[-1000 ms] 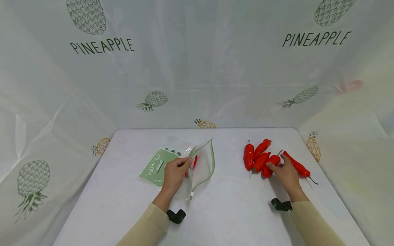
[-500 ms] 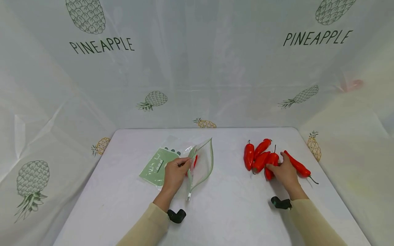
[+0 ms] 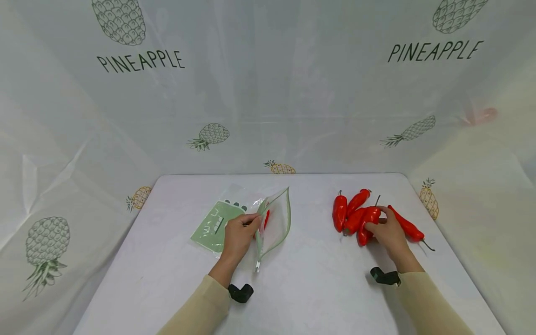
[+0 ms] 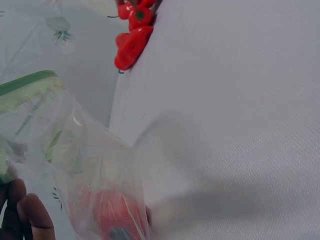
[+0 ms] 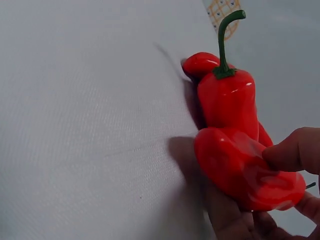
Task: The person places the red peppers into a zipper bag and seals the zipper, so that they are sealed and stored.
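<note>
In the head view my left hand [image 3: 238, 235] pinches the rim of a clear zip bag [image 3: 281, 235] with a green edge, its mouth spread toward the right. Inside it, a red pepper [image 4: 117, 212] shows through the plastic in the left wrist view. On the right side of the table, my right hand [image 3: 391, 235] grips another red pepper [image 5: 245, 175], thumb on top and fingers beneath. Its stem points up and away. Close beside it lie more peppers: one upright [image 3: 339, 213], one slanted behind [image 3: 358, 200] and one partly overlapped [image 3: 353, 224]. A long pepper [image 3: 406, 224] lies right of the hand.
A pale green printed panel [image 3: 215, 228] of the bag lies flat left of my left hand. The white table [image 3: 310, 288] is walled by a curtain [image 3: 268, 93] with pineapple prints at the back and sides. Each wrist carries a black camera mount [image 3: 240, 293].
The pepper at my right hand has turned, stem swinging up, then shifted slightly, now overlapping its neighbour. My left hand and the bag have stayed nearly still.
</note>
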`<state>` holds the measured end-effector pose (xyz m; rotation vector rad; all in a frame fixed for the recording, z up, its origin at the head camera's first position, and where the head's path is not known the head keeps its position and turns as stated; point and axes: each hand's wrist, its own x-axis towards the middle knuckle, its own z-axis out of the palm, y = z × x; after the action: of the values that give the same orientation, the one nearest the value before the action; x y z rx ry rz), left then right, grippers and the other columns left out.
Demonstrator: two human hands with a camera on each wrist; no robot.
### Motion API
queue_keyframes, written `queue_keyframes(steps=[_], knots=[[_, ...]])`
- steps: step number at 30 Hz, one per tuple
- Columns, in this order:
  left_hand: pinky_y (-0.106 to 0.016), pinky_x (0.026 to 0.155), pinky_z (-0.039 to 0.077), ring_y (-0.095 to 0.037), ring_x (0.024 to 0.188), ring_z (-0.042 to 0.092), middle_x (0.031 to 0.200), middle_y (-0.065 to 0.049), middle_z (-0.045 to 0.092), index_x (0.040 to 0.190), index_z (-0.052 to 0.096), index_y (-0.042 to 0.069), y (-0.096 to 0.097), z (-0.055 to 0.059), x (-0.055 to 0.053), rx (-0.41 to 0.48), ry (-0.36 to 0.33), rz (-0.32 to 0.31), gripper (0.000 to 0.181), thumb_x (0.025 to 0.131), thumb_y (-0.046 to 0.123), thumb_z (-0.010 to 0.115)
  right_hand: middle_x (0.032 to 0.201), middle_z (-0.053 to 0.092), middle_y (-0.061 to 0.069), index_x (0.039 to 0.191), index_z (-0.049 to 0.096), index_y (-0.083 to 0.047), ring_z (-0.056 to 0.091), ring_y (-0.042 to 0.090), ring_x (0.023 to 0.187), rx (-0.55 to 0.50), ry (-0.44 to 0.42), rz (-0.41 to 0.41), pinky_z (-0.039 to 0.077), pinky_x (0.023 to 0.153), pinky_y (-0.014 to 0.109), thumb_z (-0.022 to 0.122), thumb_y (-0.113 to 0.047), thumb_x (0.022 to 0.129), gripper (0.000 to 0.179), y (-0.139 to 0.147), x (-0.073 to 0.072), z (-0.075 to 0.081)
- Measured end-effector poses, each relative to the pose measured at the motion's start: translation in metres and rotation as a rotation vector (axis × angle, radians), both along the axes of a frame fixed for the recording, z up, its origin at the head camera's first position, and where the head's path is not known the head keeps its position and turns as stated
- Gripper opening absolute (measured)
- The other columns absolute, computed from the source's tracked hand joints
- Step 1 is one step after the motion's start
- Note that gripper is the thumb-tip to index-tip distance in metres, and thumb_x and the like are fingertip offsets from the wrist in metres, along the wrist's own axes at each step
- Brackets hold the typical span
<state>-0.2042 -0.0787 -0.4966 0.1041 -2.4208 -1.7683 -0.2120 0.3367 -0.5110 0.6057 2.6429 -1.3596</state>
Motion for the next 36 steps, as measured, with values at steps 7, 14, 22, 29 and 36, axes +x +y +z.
queue_keyframes(steps=[7, 14, 22, 29, 36], knots=[[-0.02, 0.056, 0.05, -0.01, 0.067, 0.061, 0.089, -0.005, 0.073, 0.105, 0.084, 0.011, 0.0, 0.0, 0.0, -0.014, 0.002, 0.0, 0.016, 0.095, 0.022, 0.078, 0.158, 0.035, 0.036, 0.169, 0.015, -0.011, 0.053, 0.051, 0.131, -0.041, 0.058, -0.013, 0.063, 0.088, 0.05, 0.07, -0.026, 0.101, 0.089, -0.007, 0.004, 0.005], [-0.021, 0.058, 0.051, -0.012, 0.071, 0.062, 0.094, -0.004, 0.075, 0.106, 0.084, 0.013, -0.001, 0.002, 0.0, -0.01, -0.012, 0.002, 0.018, 0.096, 0.025, 0.078, 0.158, 0.037, 0.036, 0.169, 0.018, -0.014, 0.055, 0.053, 0.13, -0.075, 0.135, -0.007, 0.064, 0.078, 0.048, 0.072, -0.025, 0.1, 0.088, -0.019, 0.007, 0.012], [-0.02, 0.059, 0.052, -0.012, 0.073, 0.063, 0.095, -0.004, 0.075, 0.105, 0.085, 0.012, -0.001, 0.003, 0.0, -0.007, 0.0, 0.003, 0.017, 0.095, 0.024, 0.078, 0.16, 0.035, 0.033, 0.169, 0.018, -0.019, 0.051, 0.053, 0.133, -0.129, 0.201, 0.014, 0.064, 0.079, 0.052, 0.075, -0.025, 0.099, 0.09, -0.033, 0.009, 0.021], [-0.02, 0.058, 0.052, -0.013, 0.073, 0.063, 0.095, -0.004, 0.075, 0.106, 0.085, 0.013, -0.001, 0.005, 0.0, -0.013, 0.0, 0.0, 0.017, 0.095, 0.025, 0.078, 0.154, 0.043, 0.03, 0.167, 0.027, -0.02, 0.054, 0.049, 0.129, -0.138, 0.255, -0.002, 0.065, 0.076, 0.047, 0.073, -0.029, 0.101, 0.081, -0.045, 0.013, 0.027], [-0.021, 0.058, 0.051, -0.013, 0.072, 0.062, 0.093, -0.004, 0.074, 0.105, 0.085, 0.015, -0.001, 0.005, -0.001, -0.002, -0.011, -0.002, 0.016, 0.094, 0.026, 0.079, 0.151, 0.047, 0.028, 0.165, 0.031, -0.021, 0.058, 0.046, 0.125, -0.141, 0.276, 0.009, 0.065, 0.074, 0.039, 0.073, -0.029, 0.101, 0.077, -0.058, 0.013, 0.031]])
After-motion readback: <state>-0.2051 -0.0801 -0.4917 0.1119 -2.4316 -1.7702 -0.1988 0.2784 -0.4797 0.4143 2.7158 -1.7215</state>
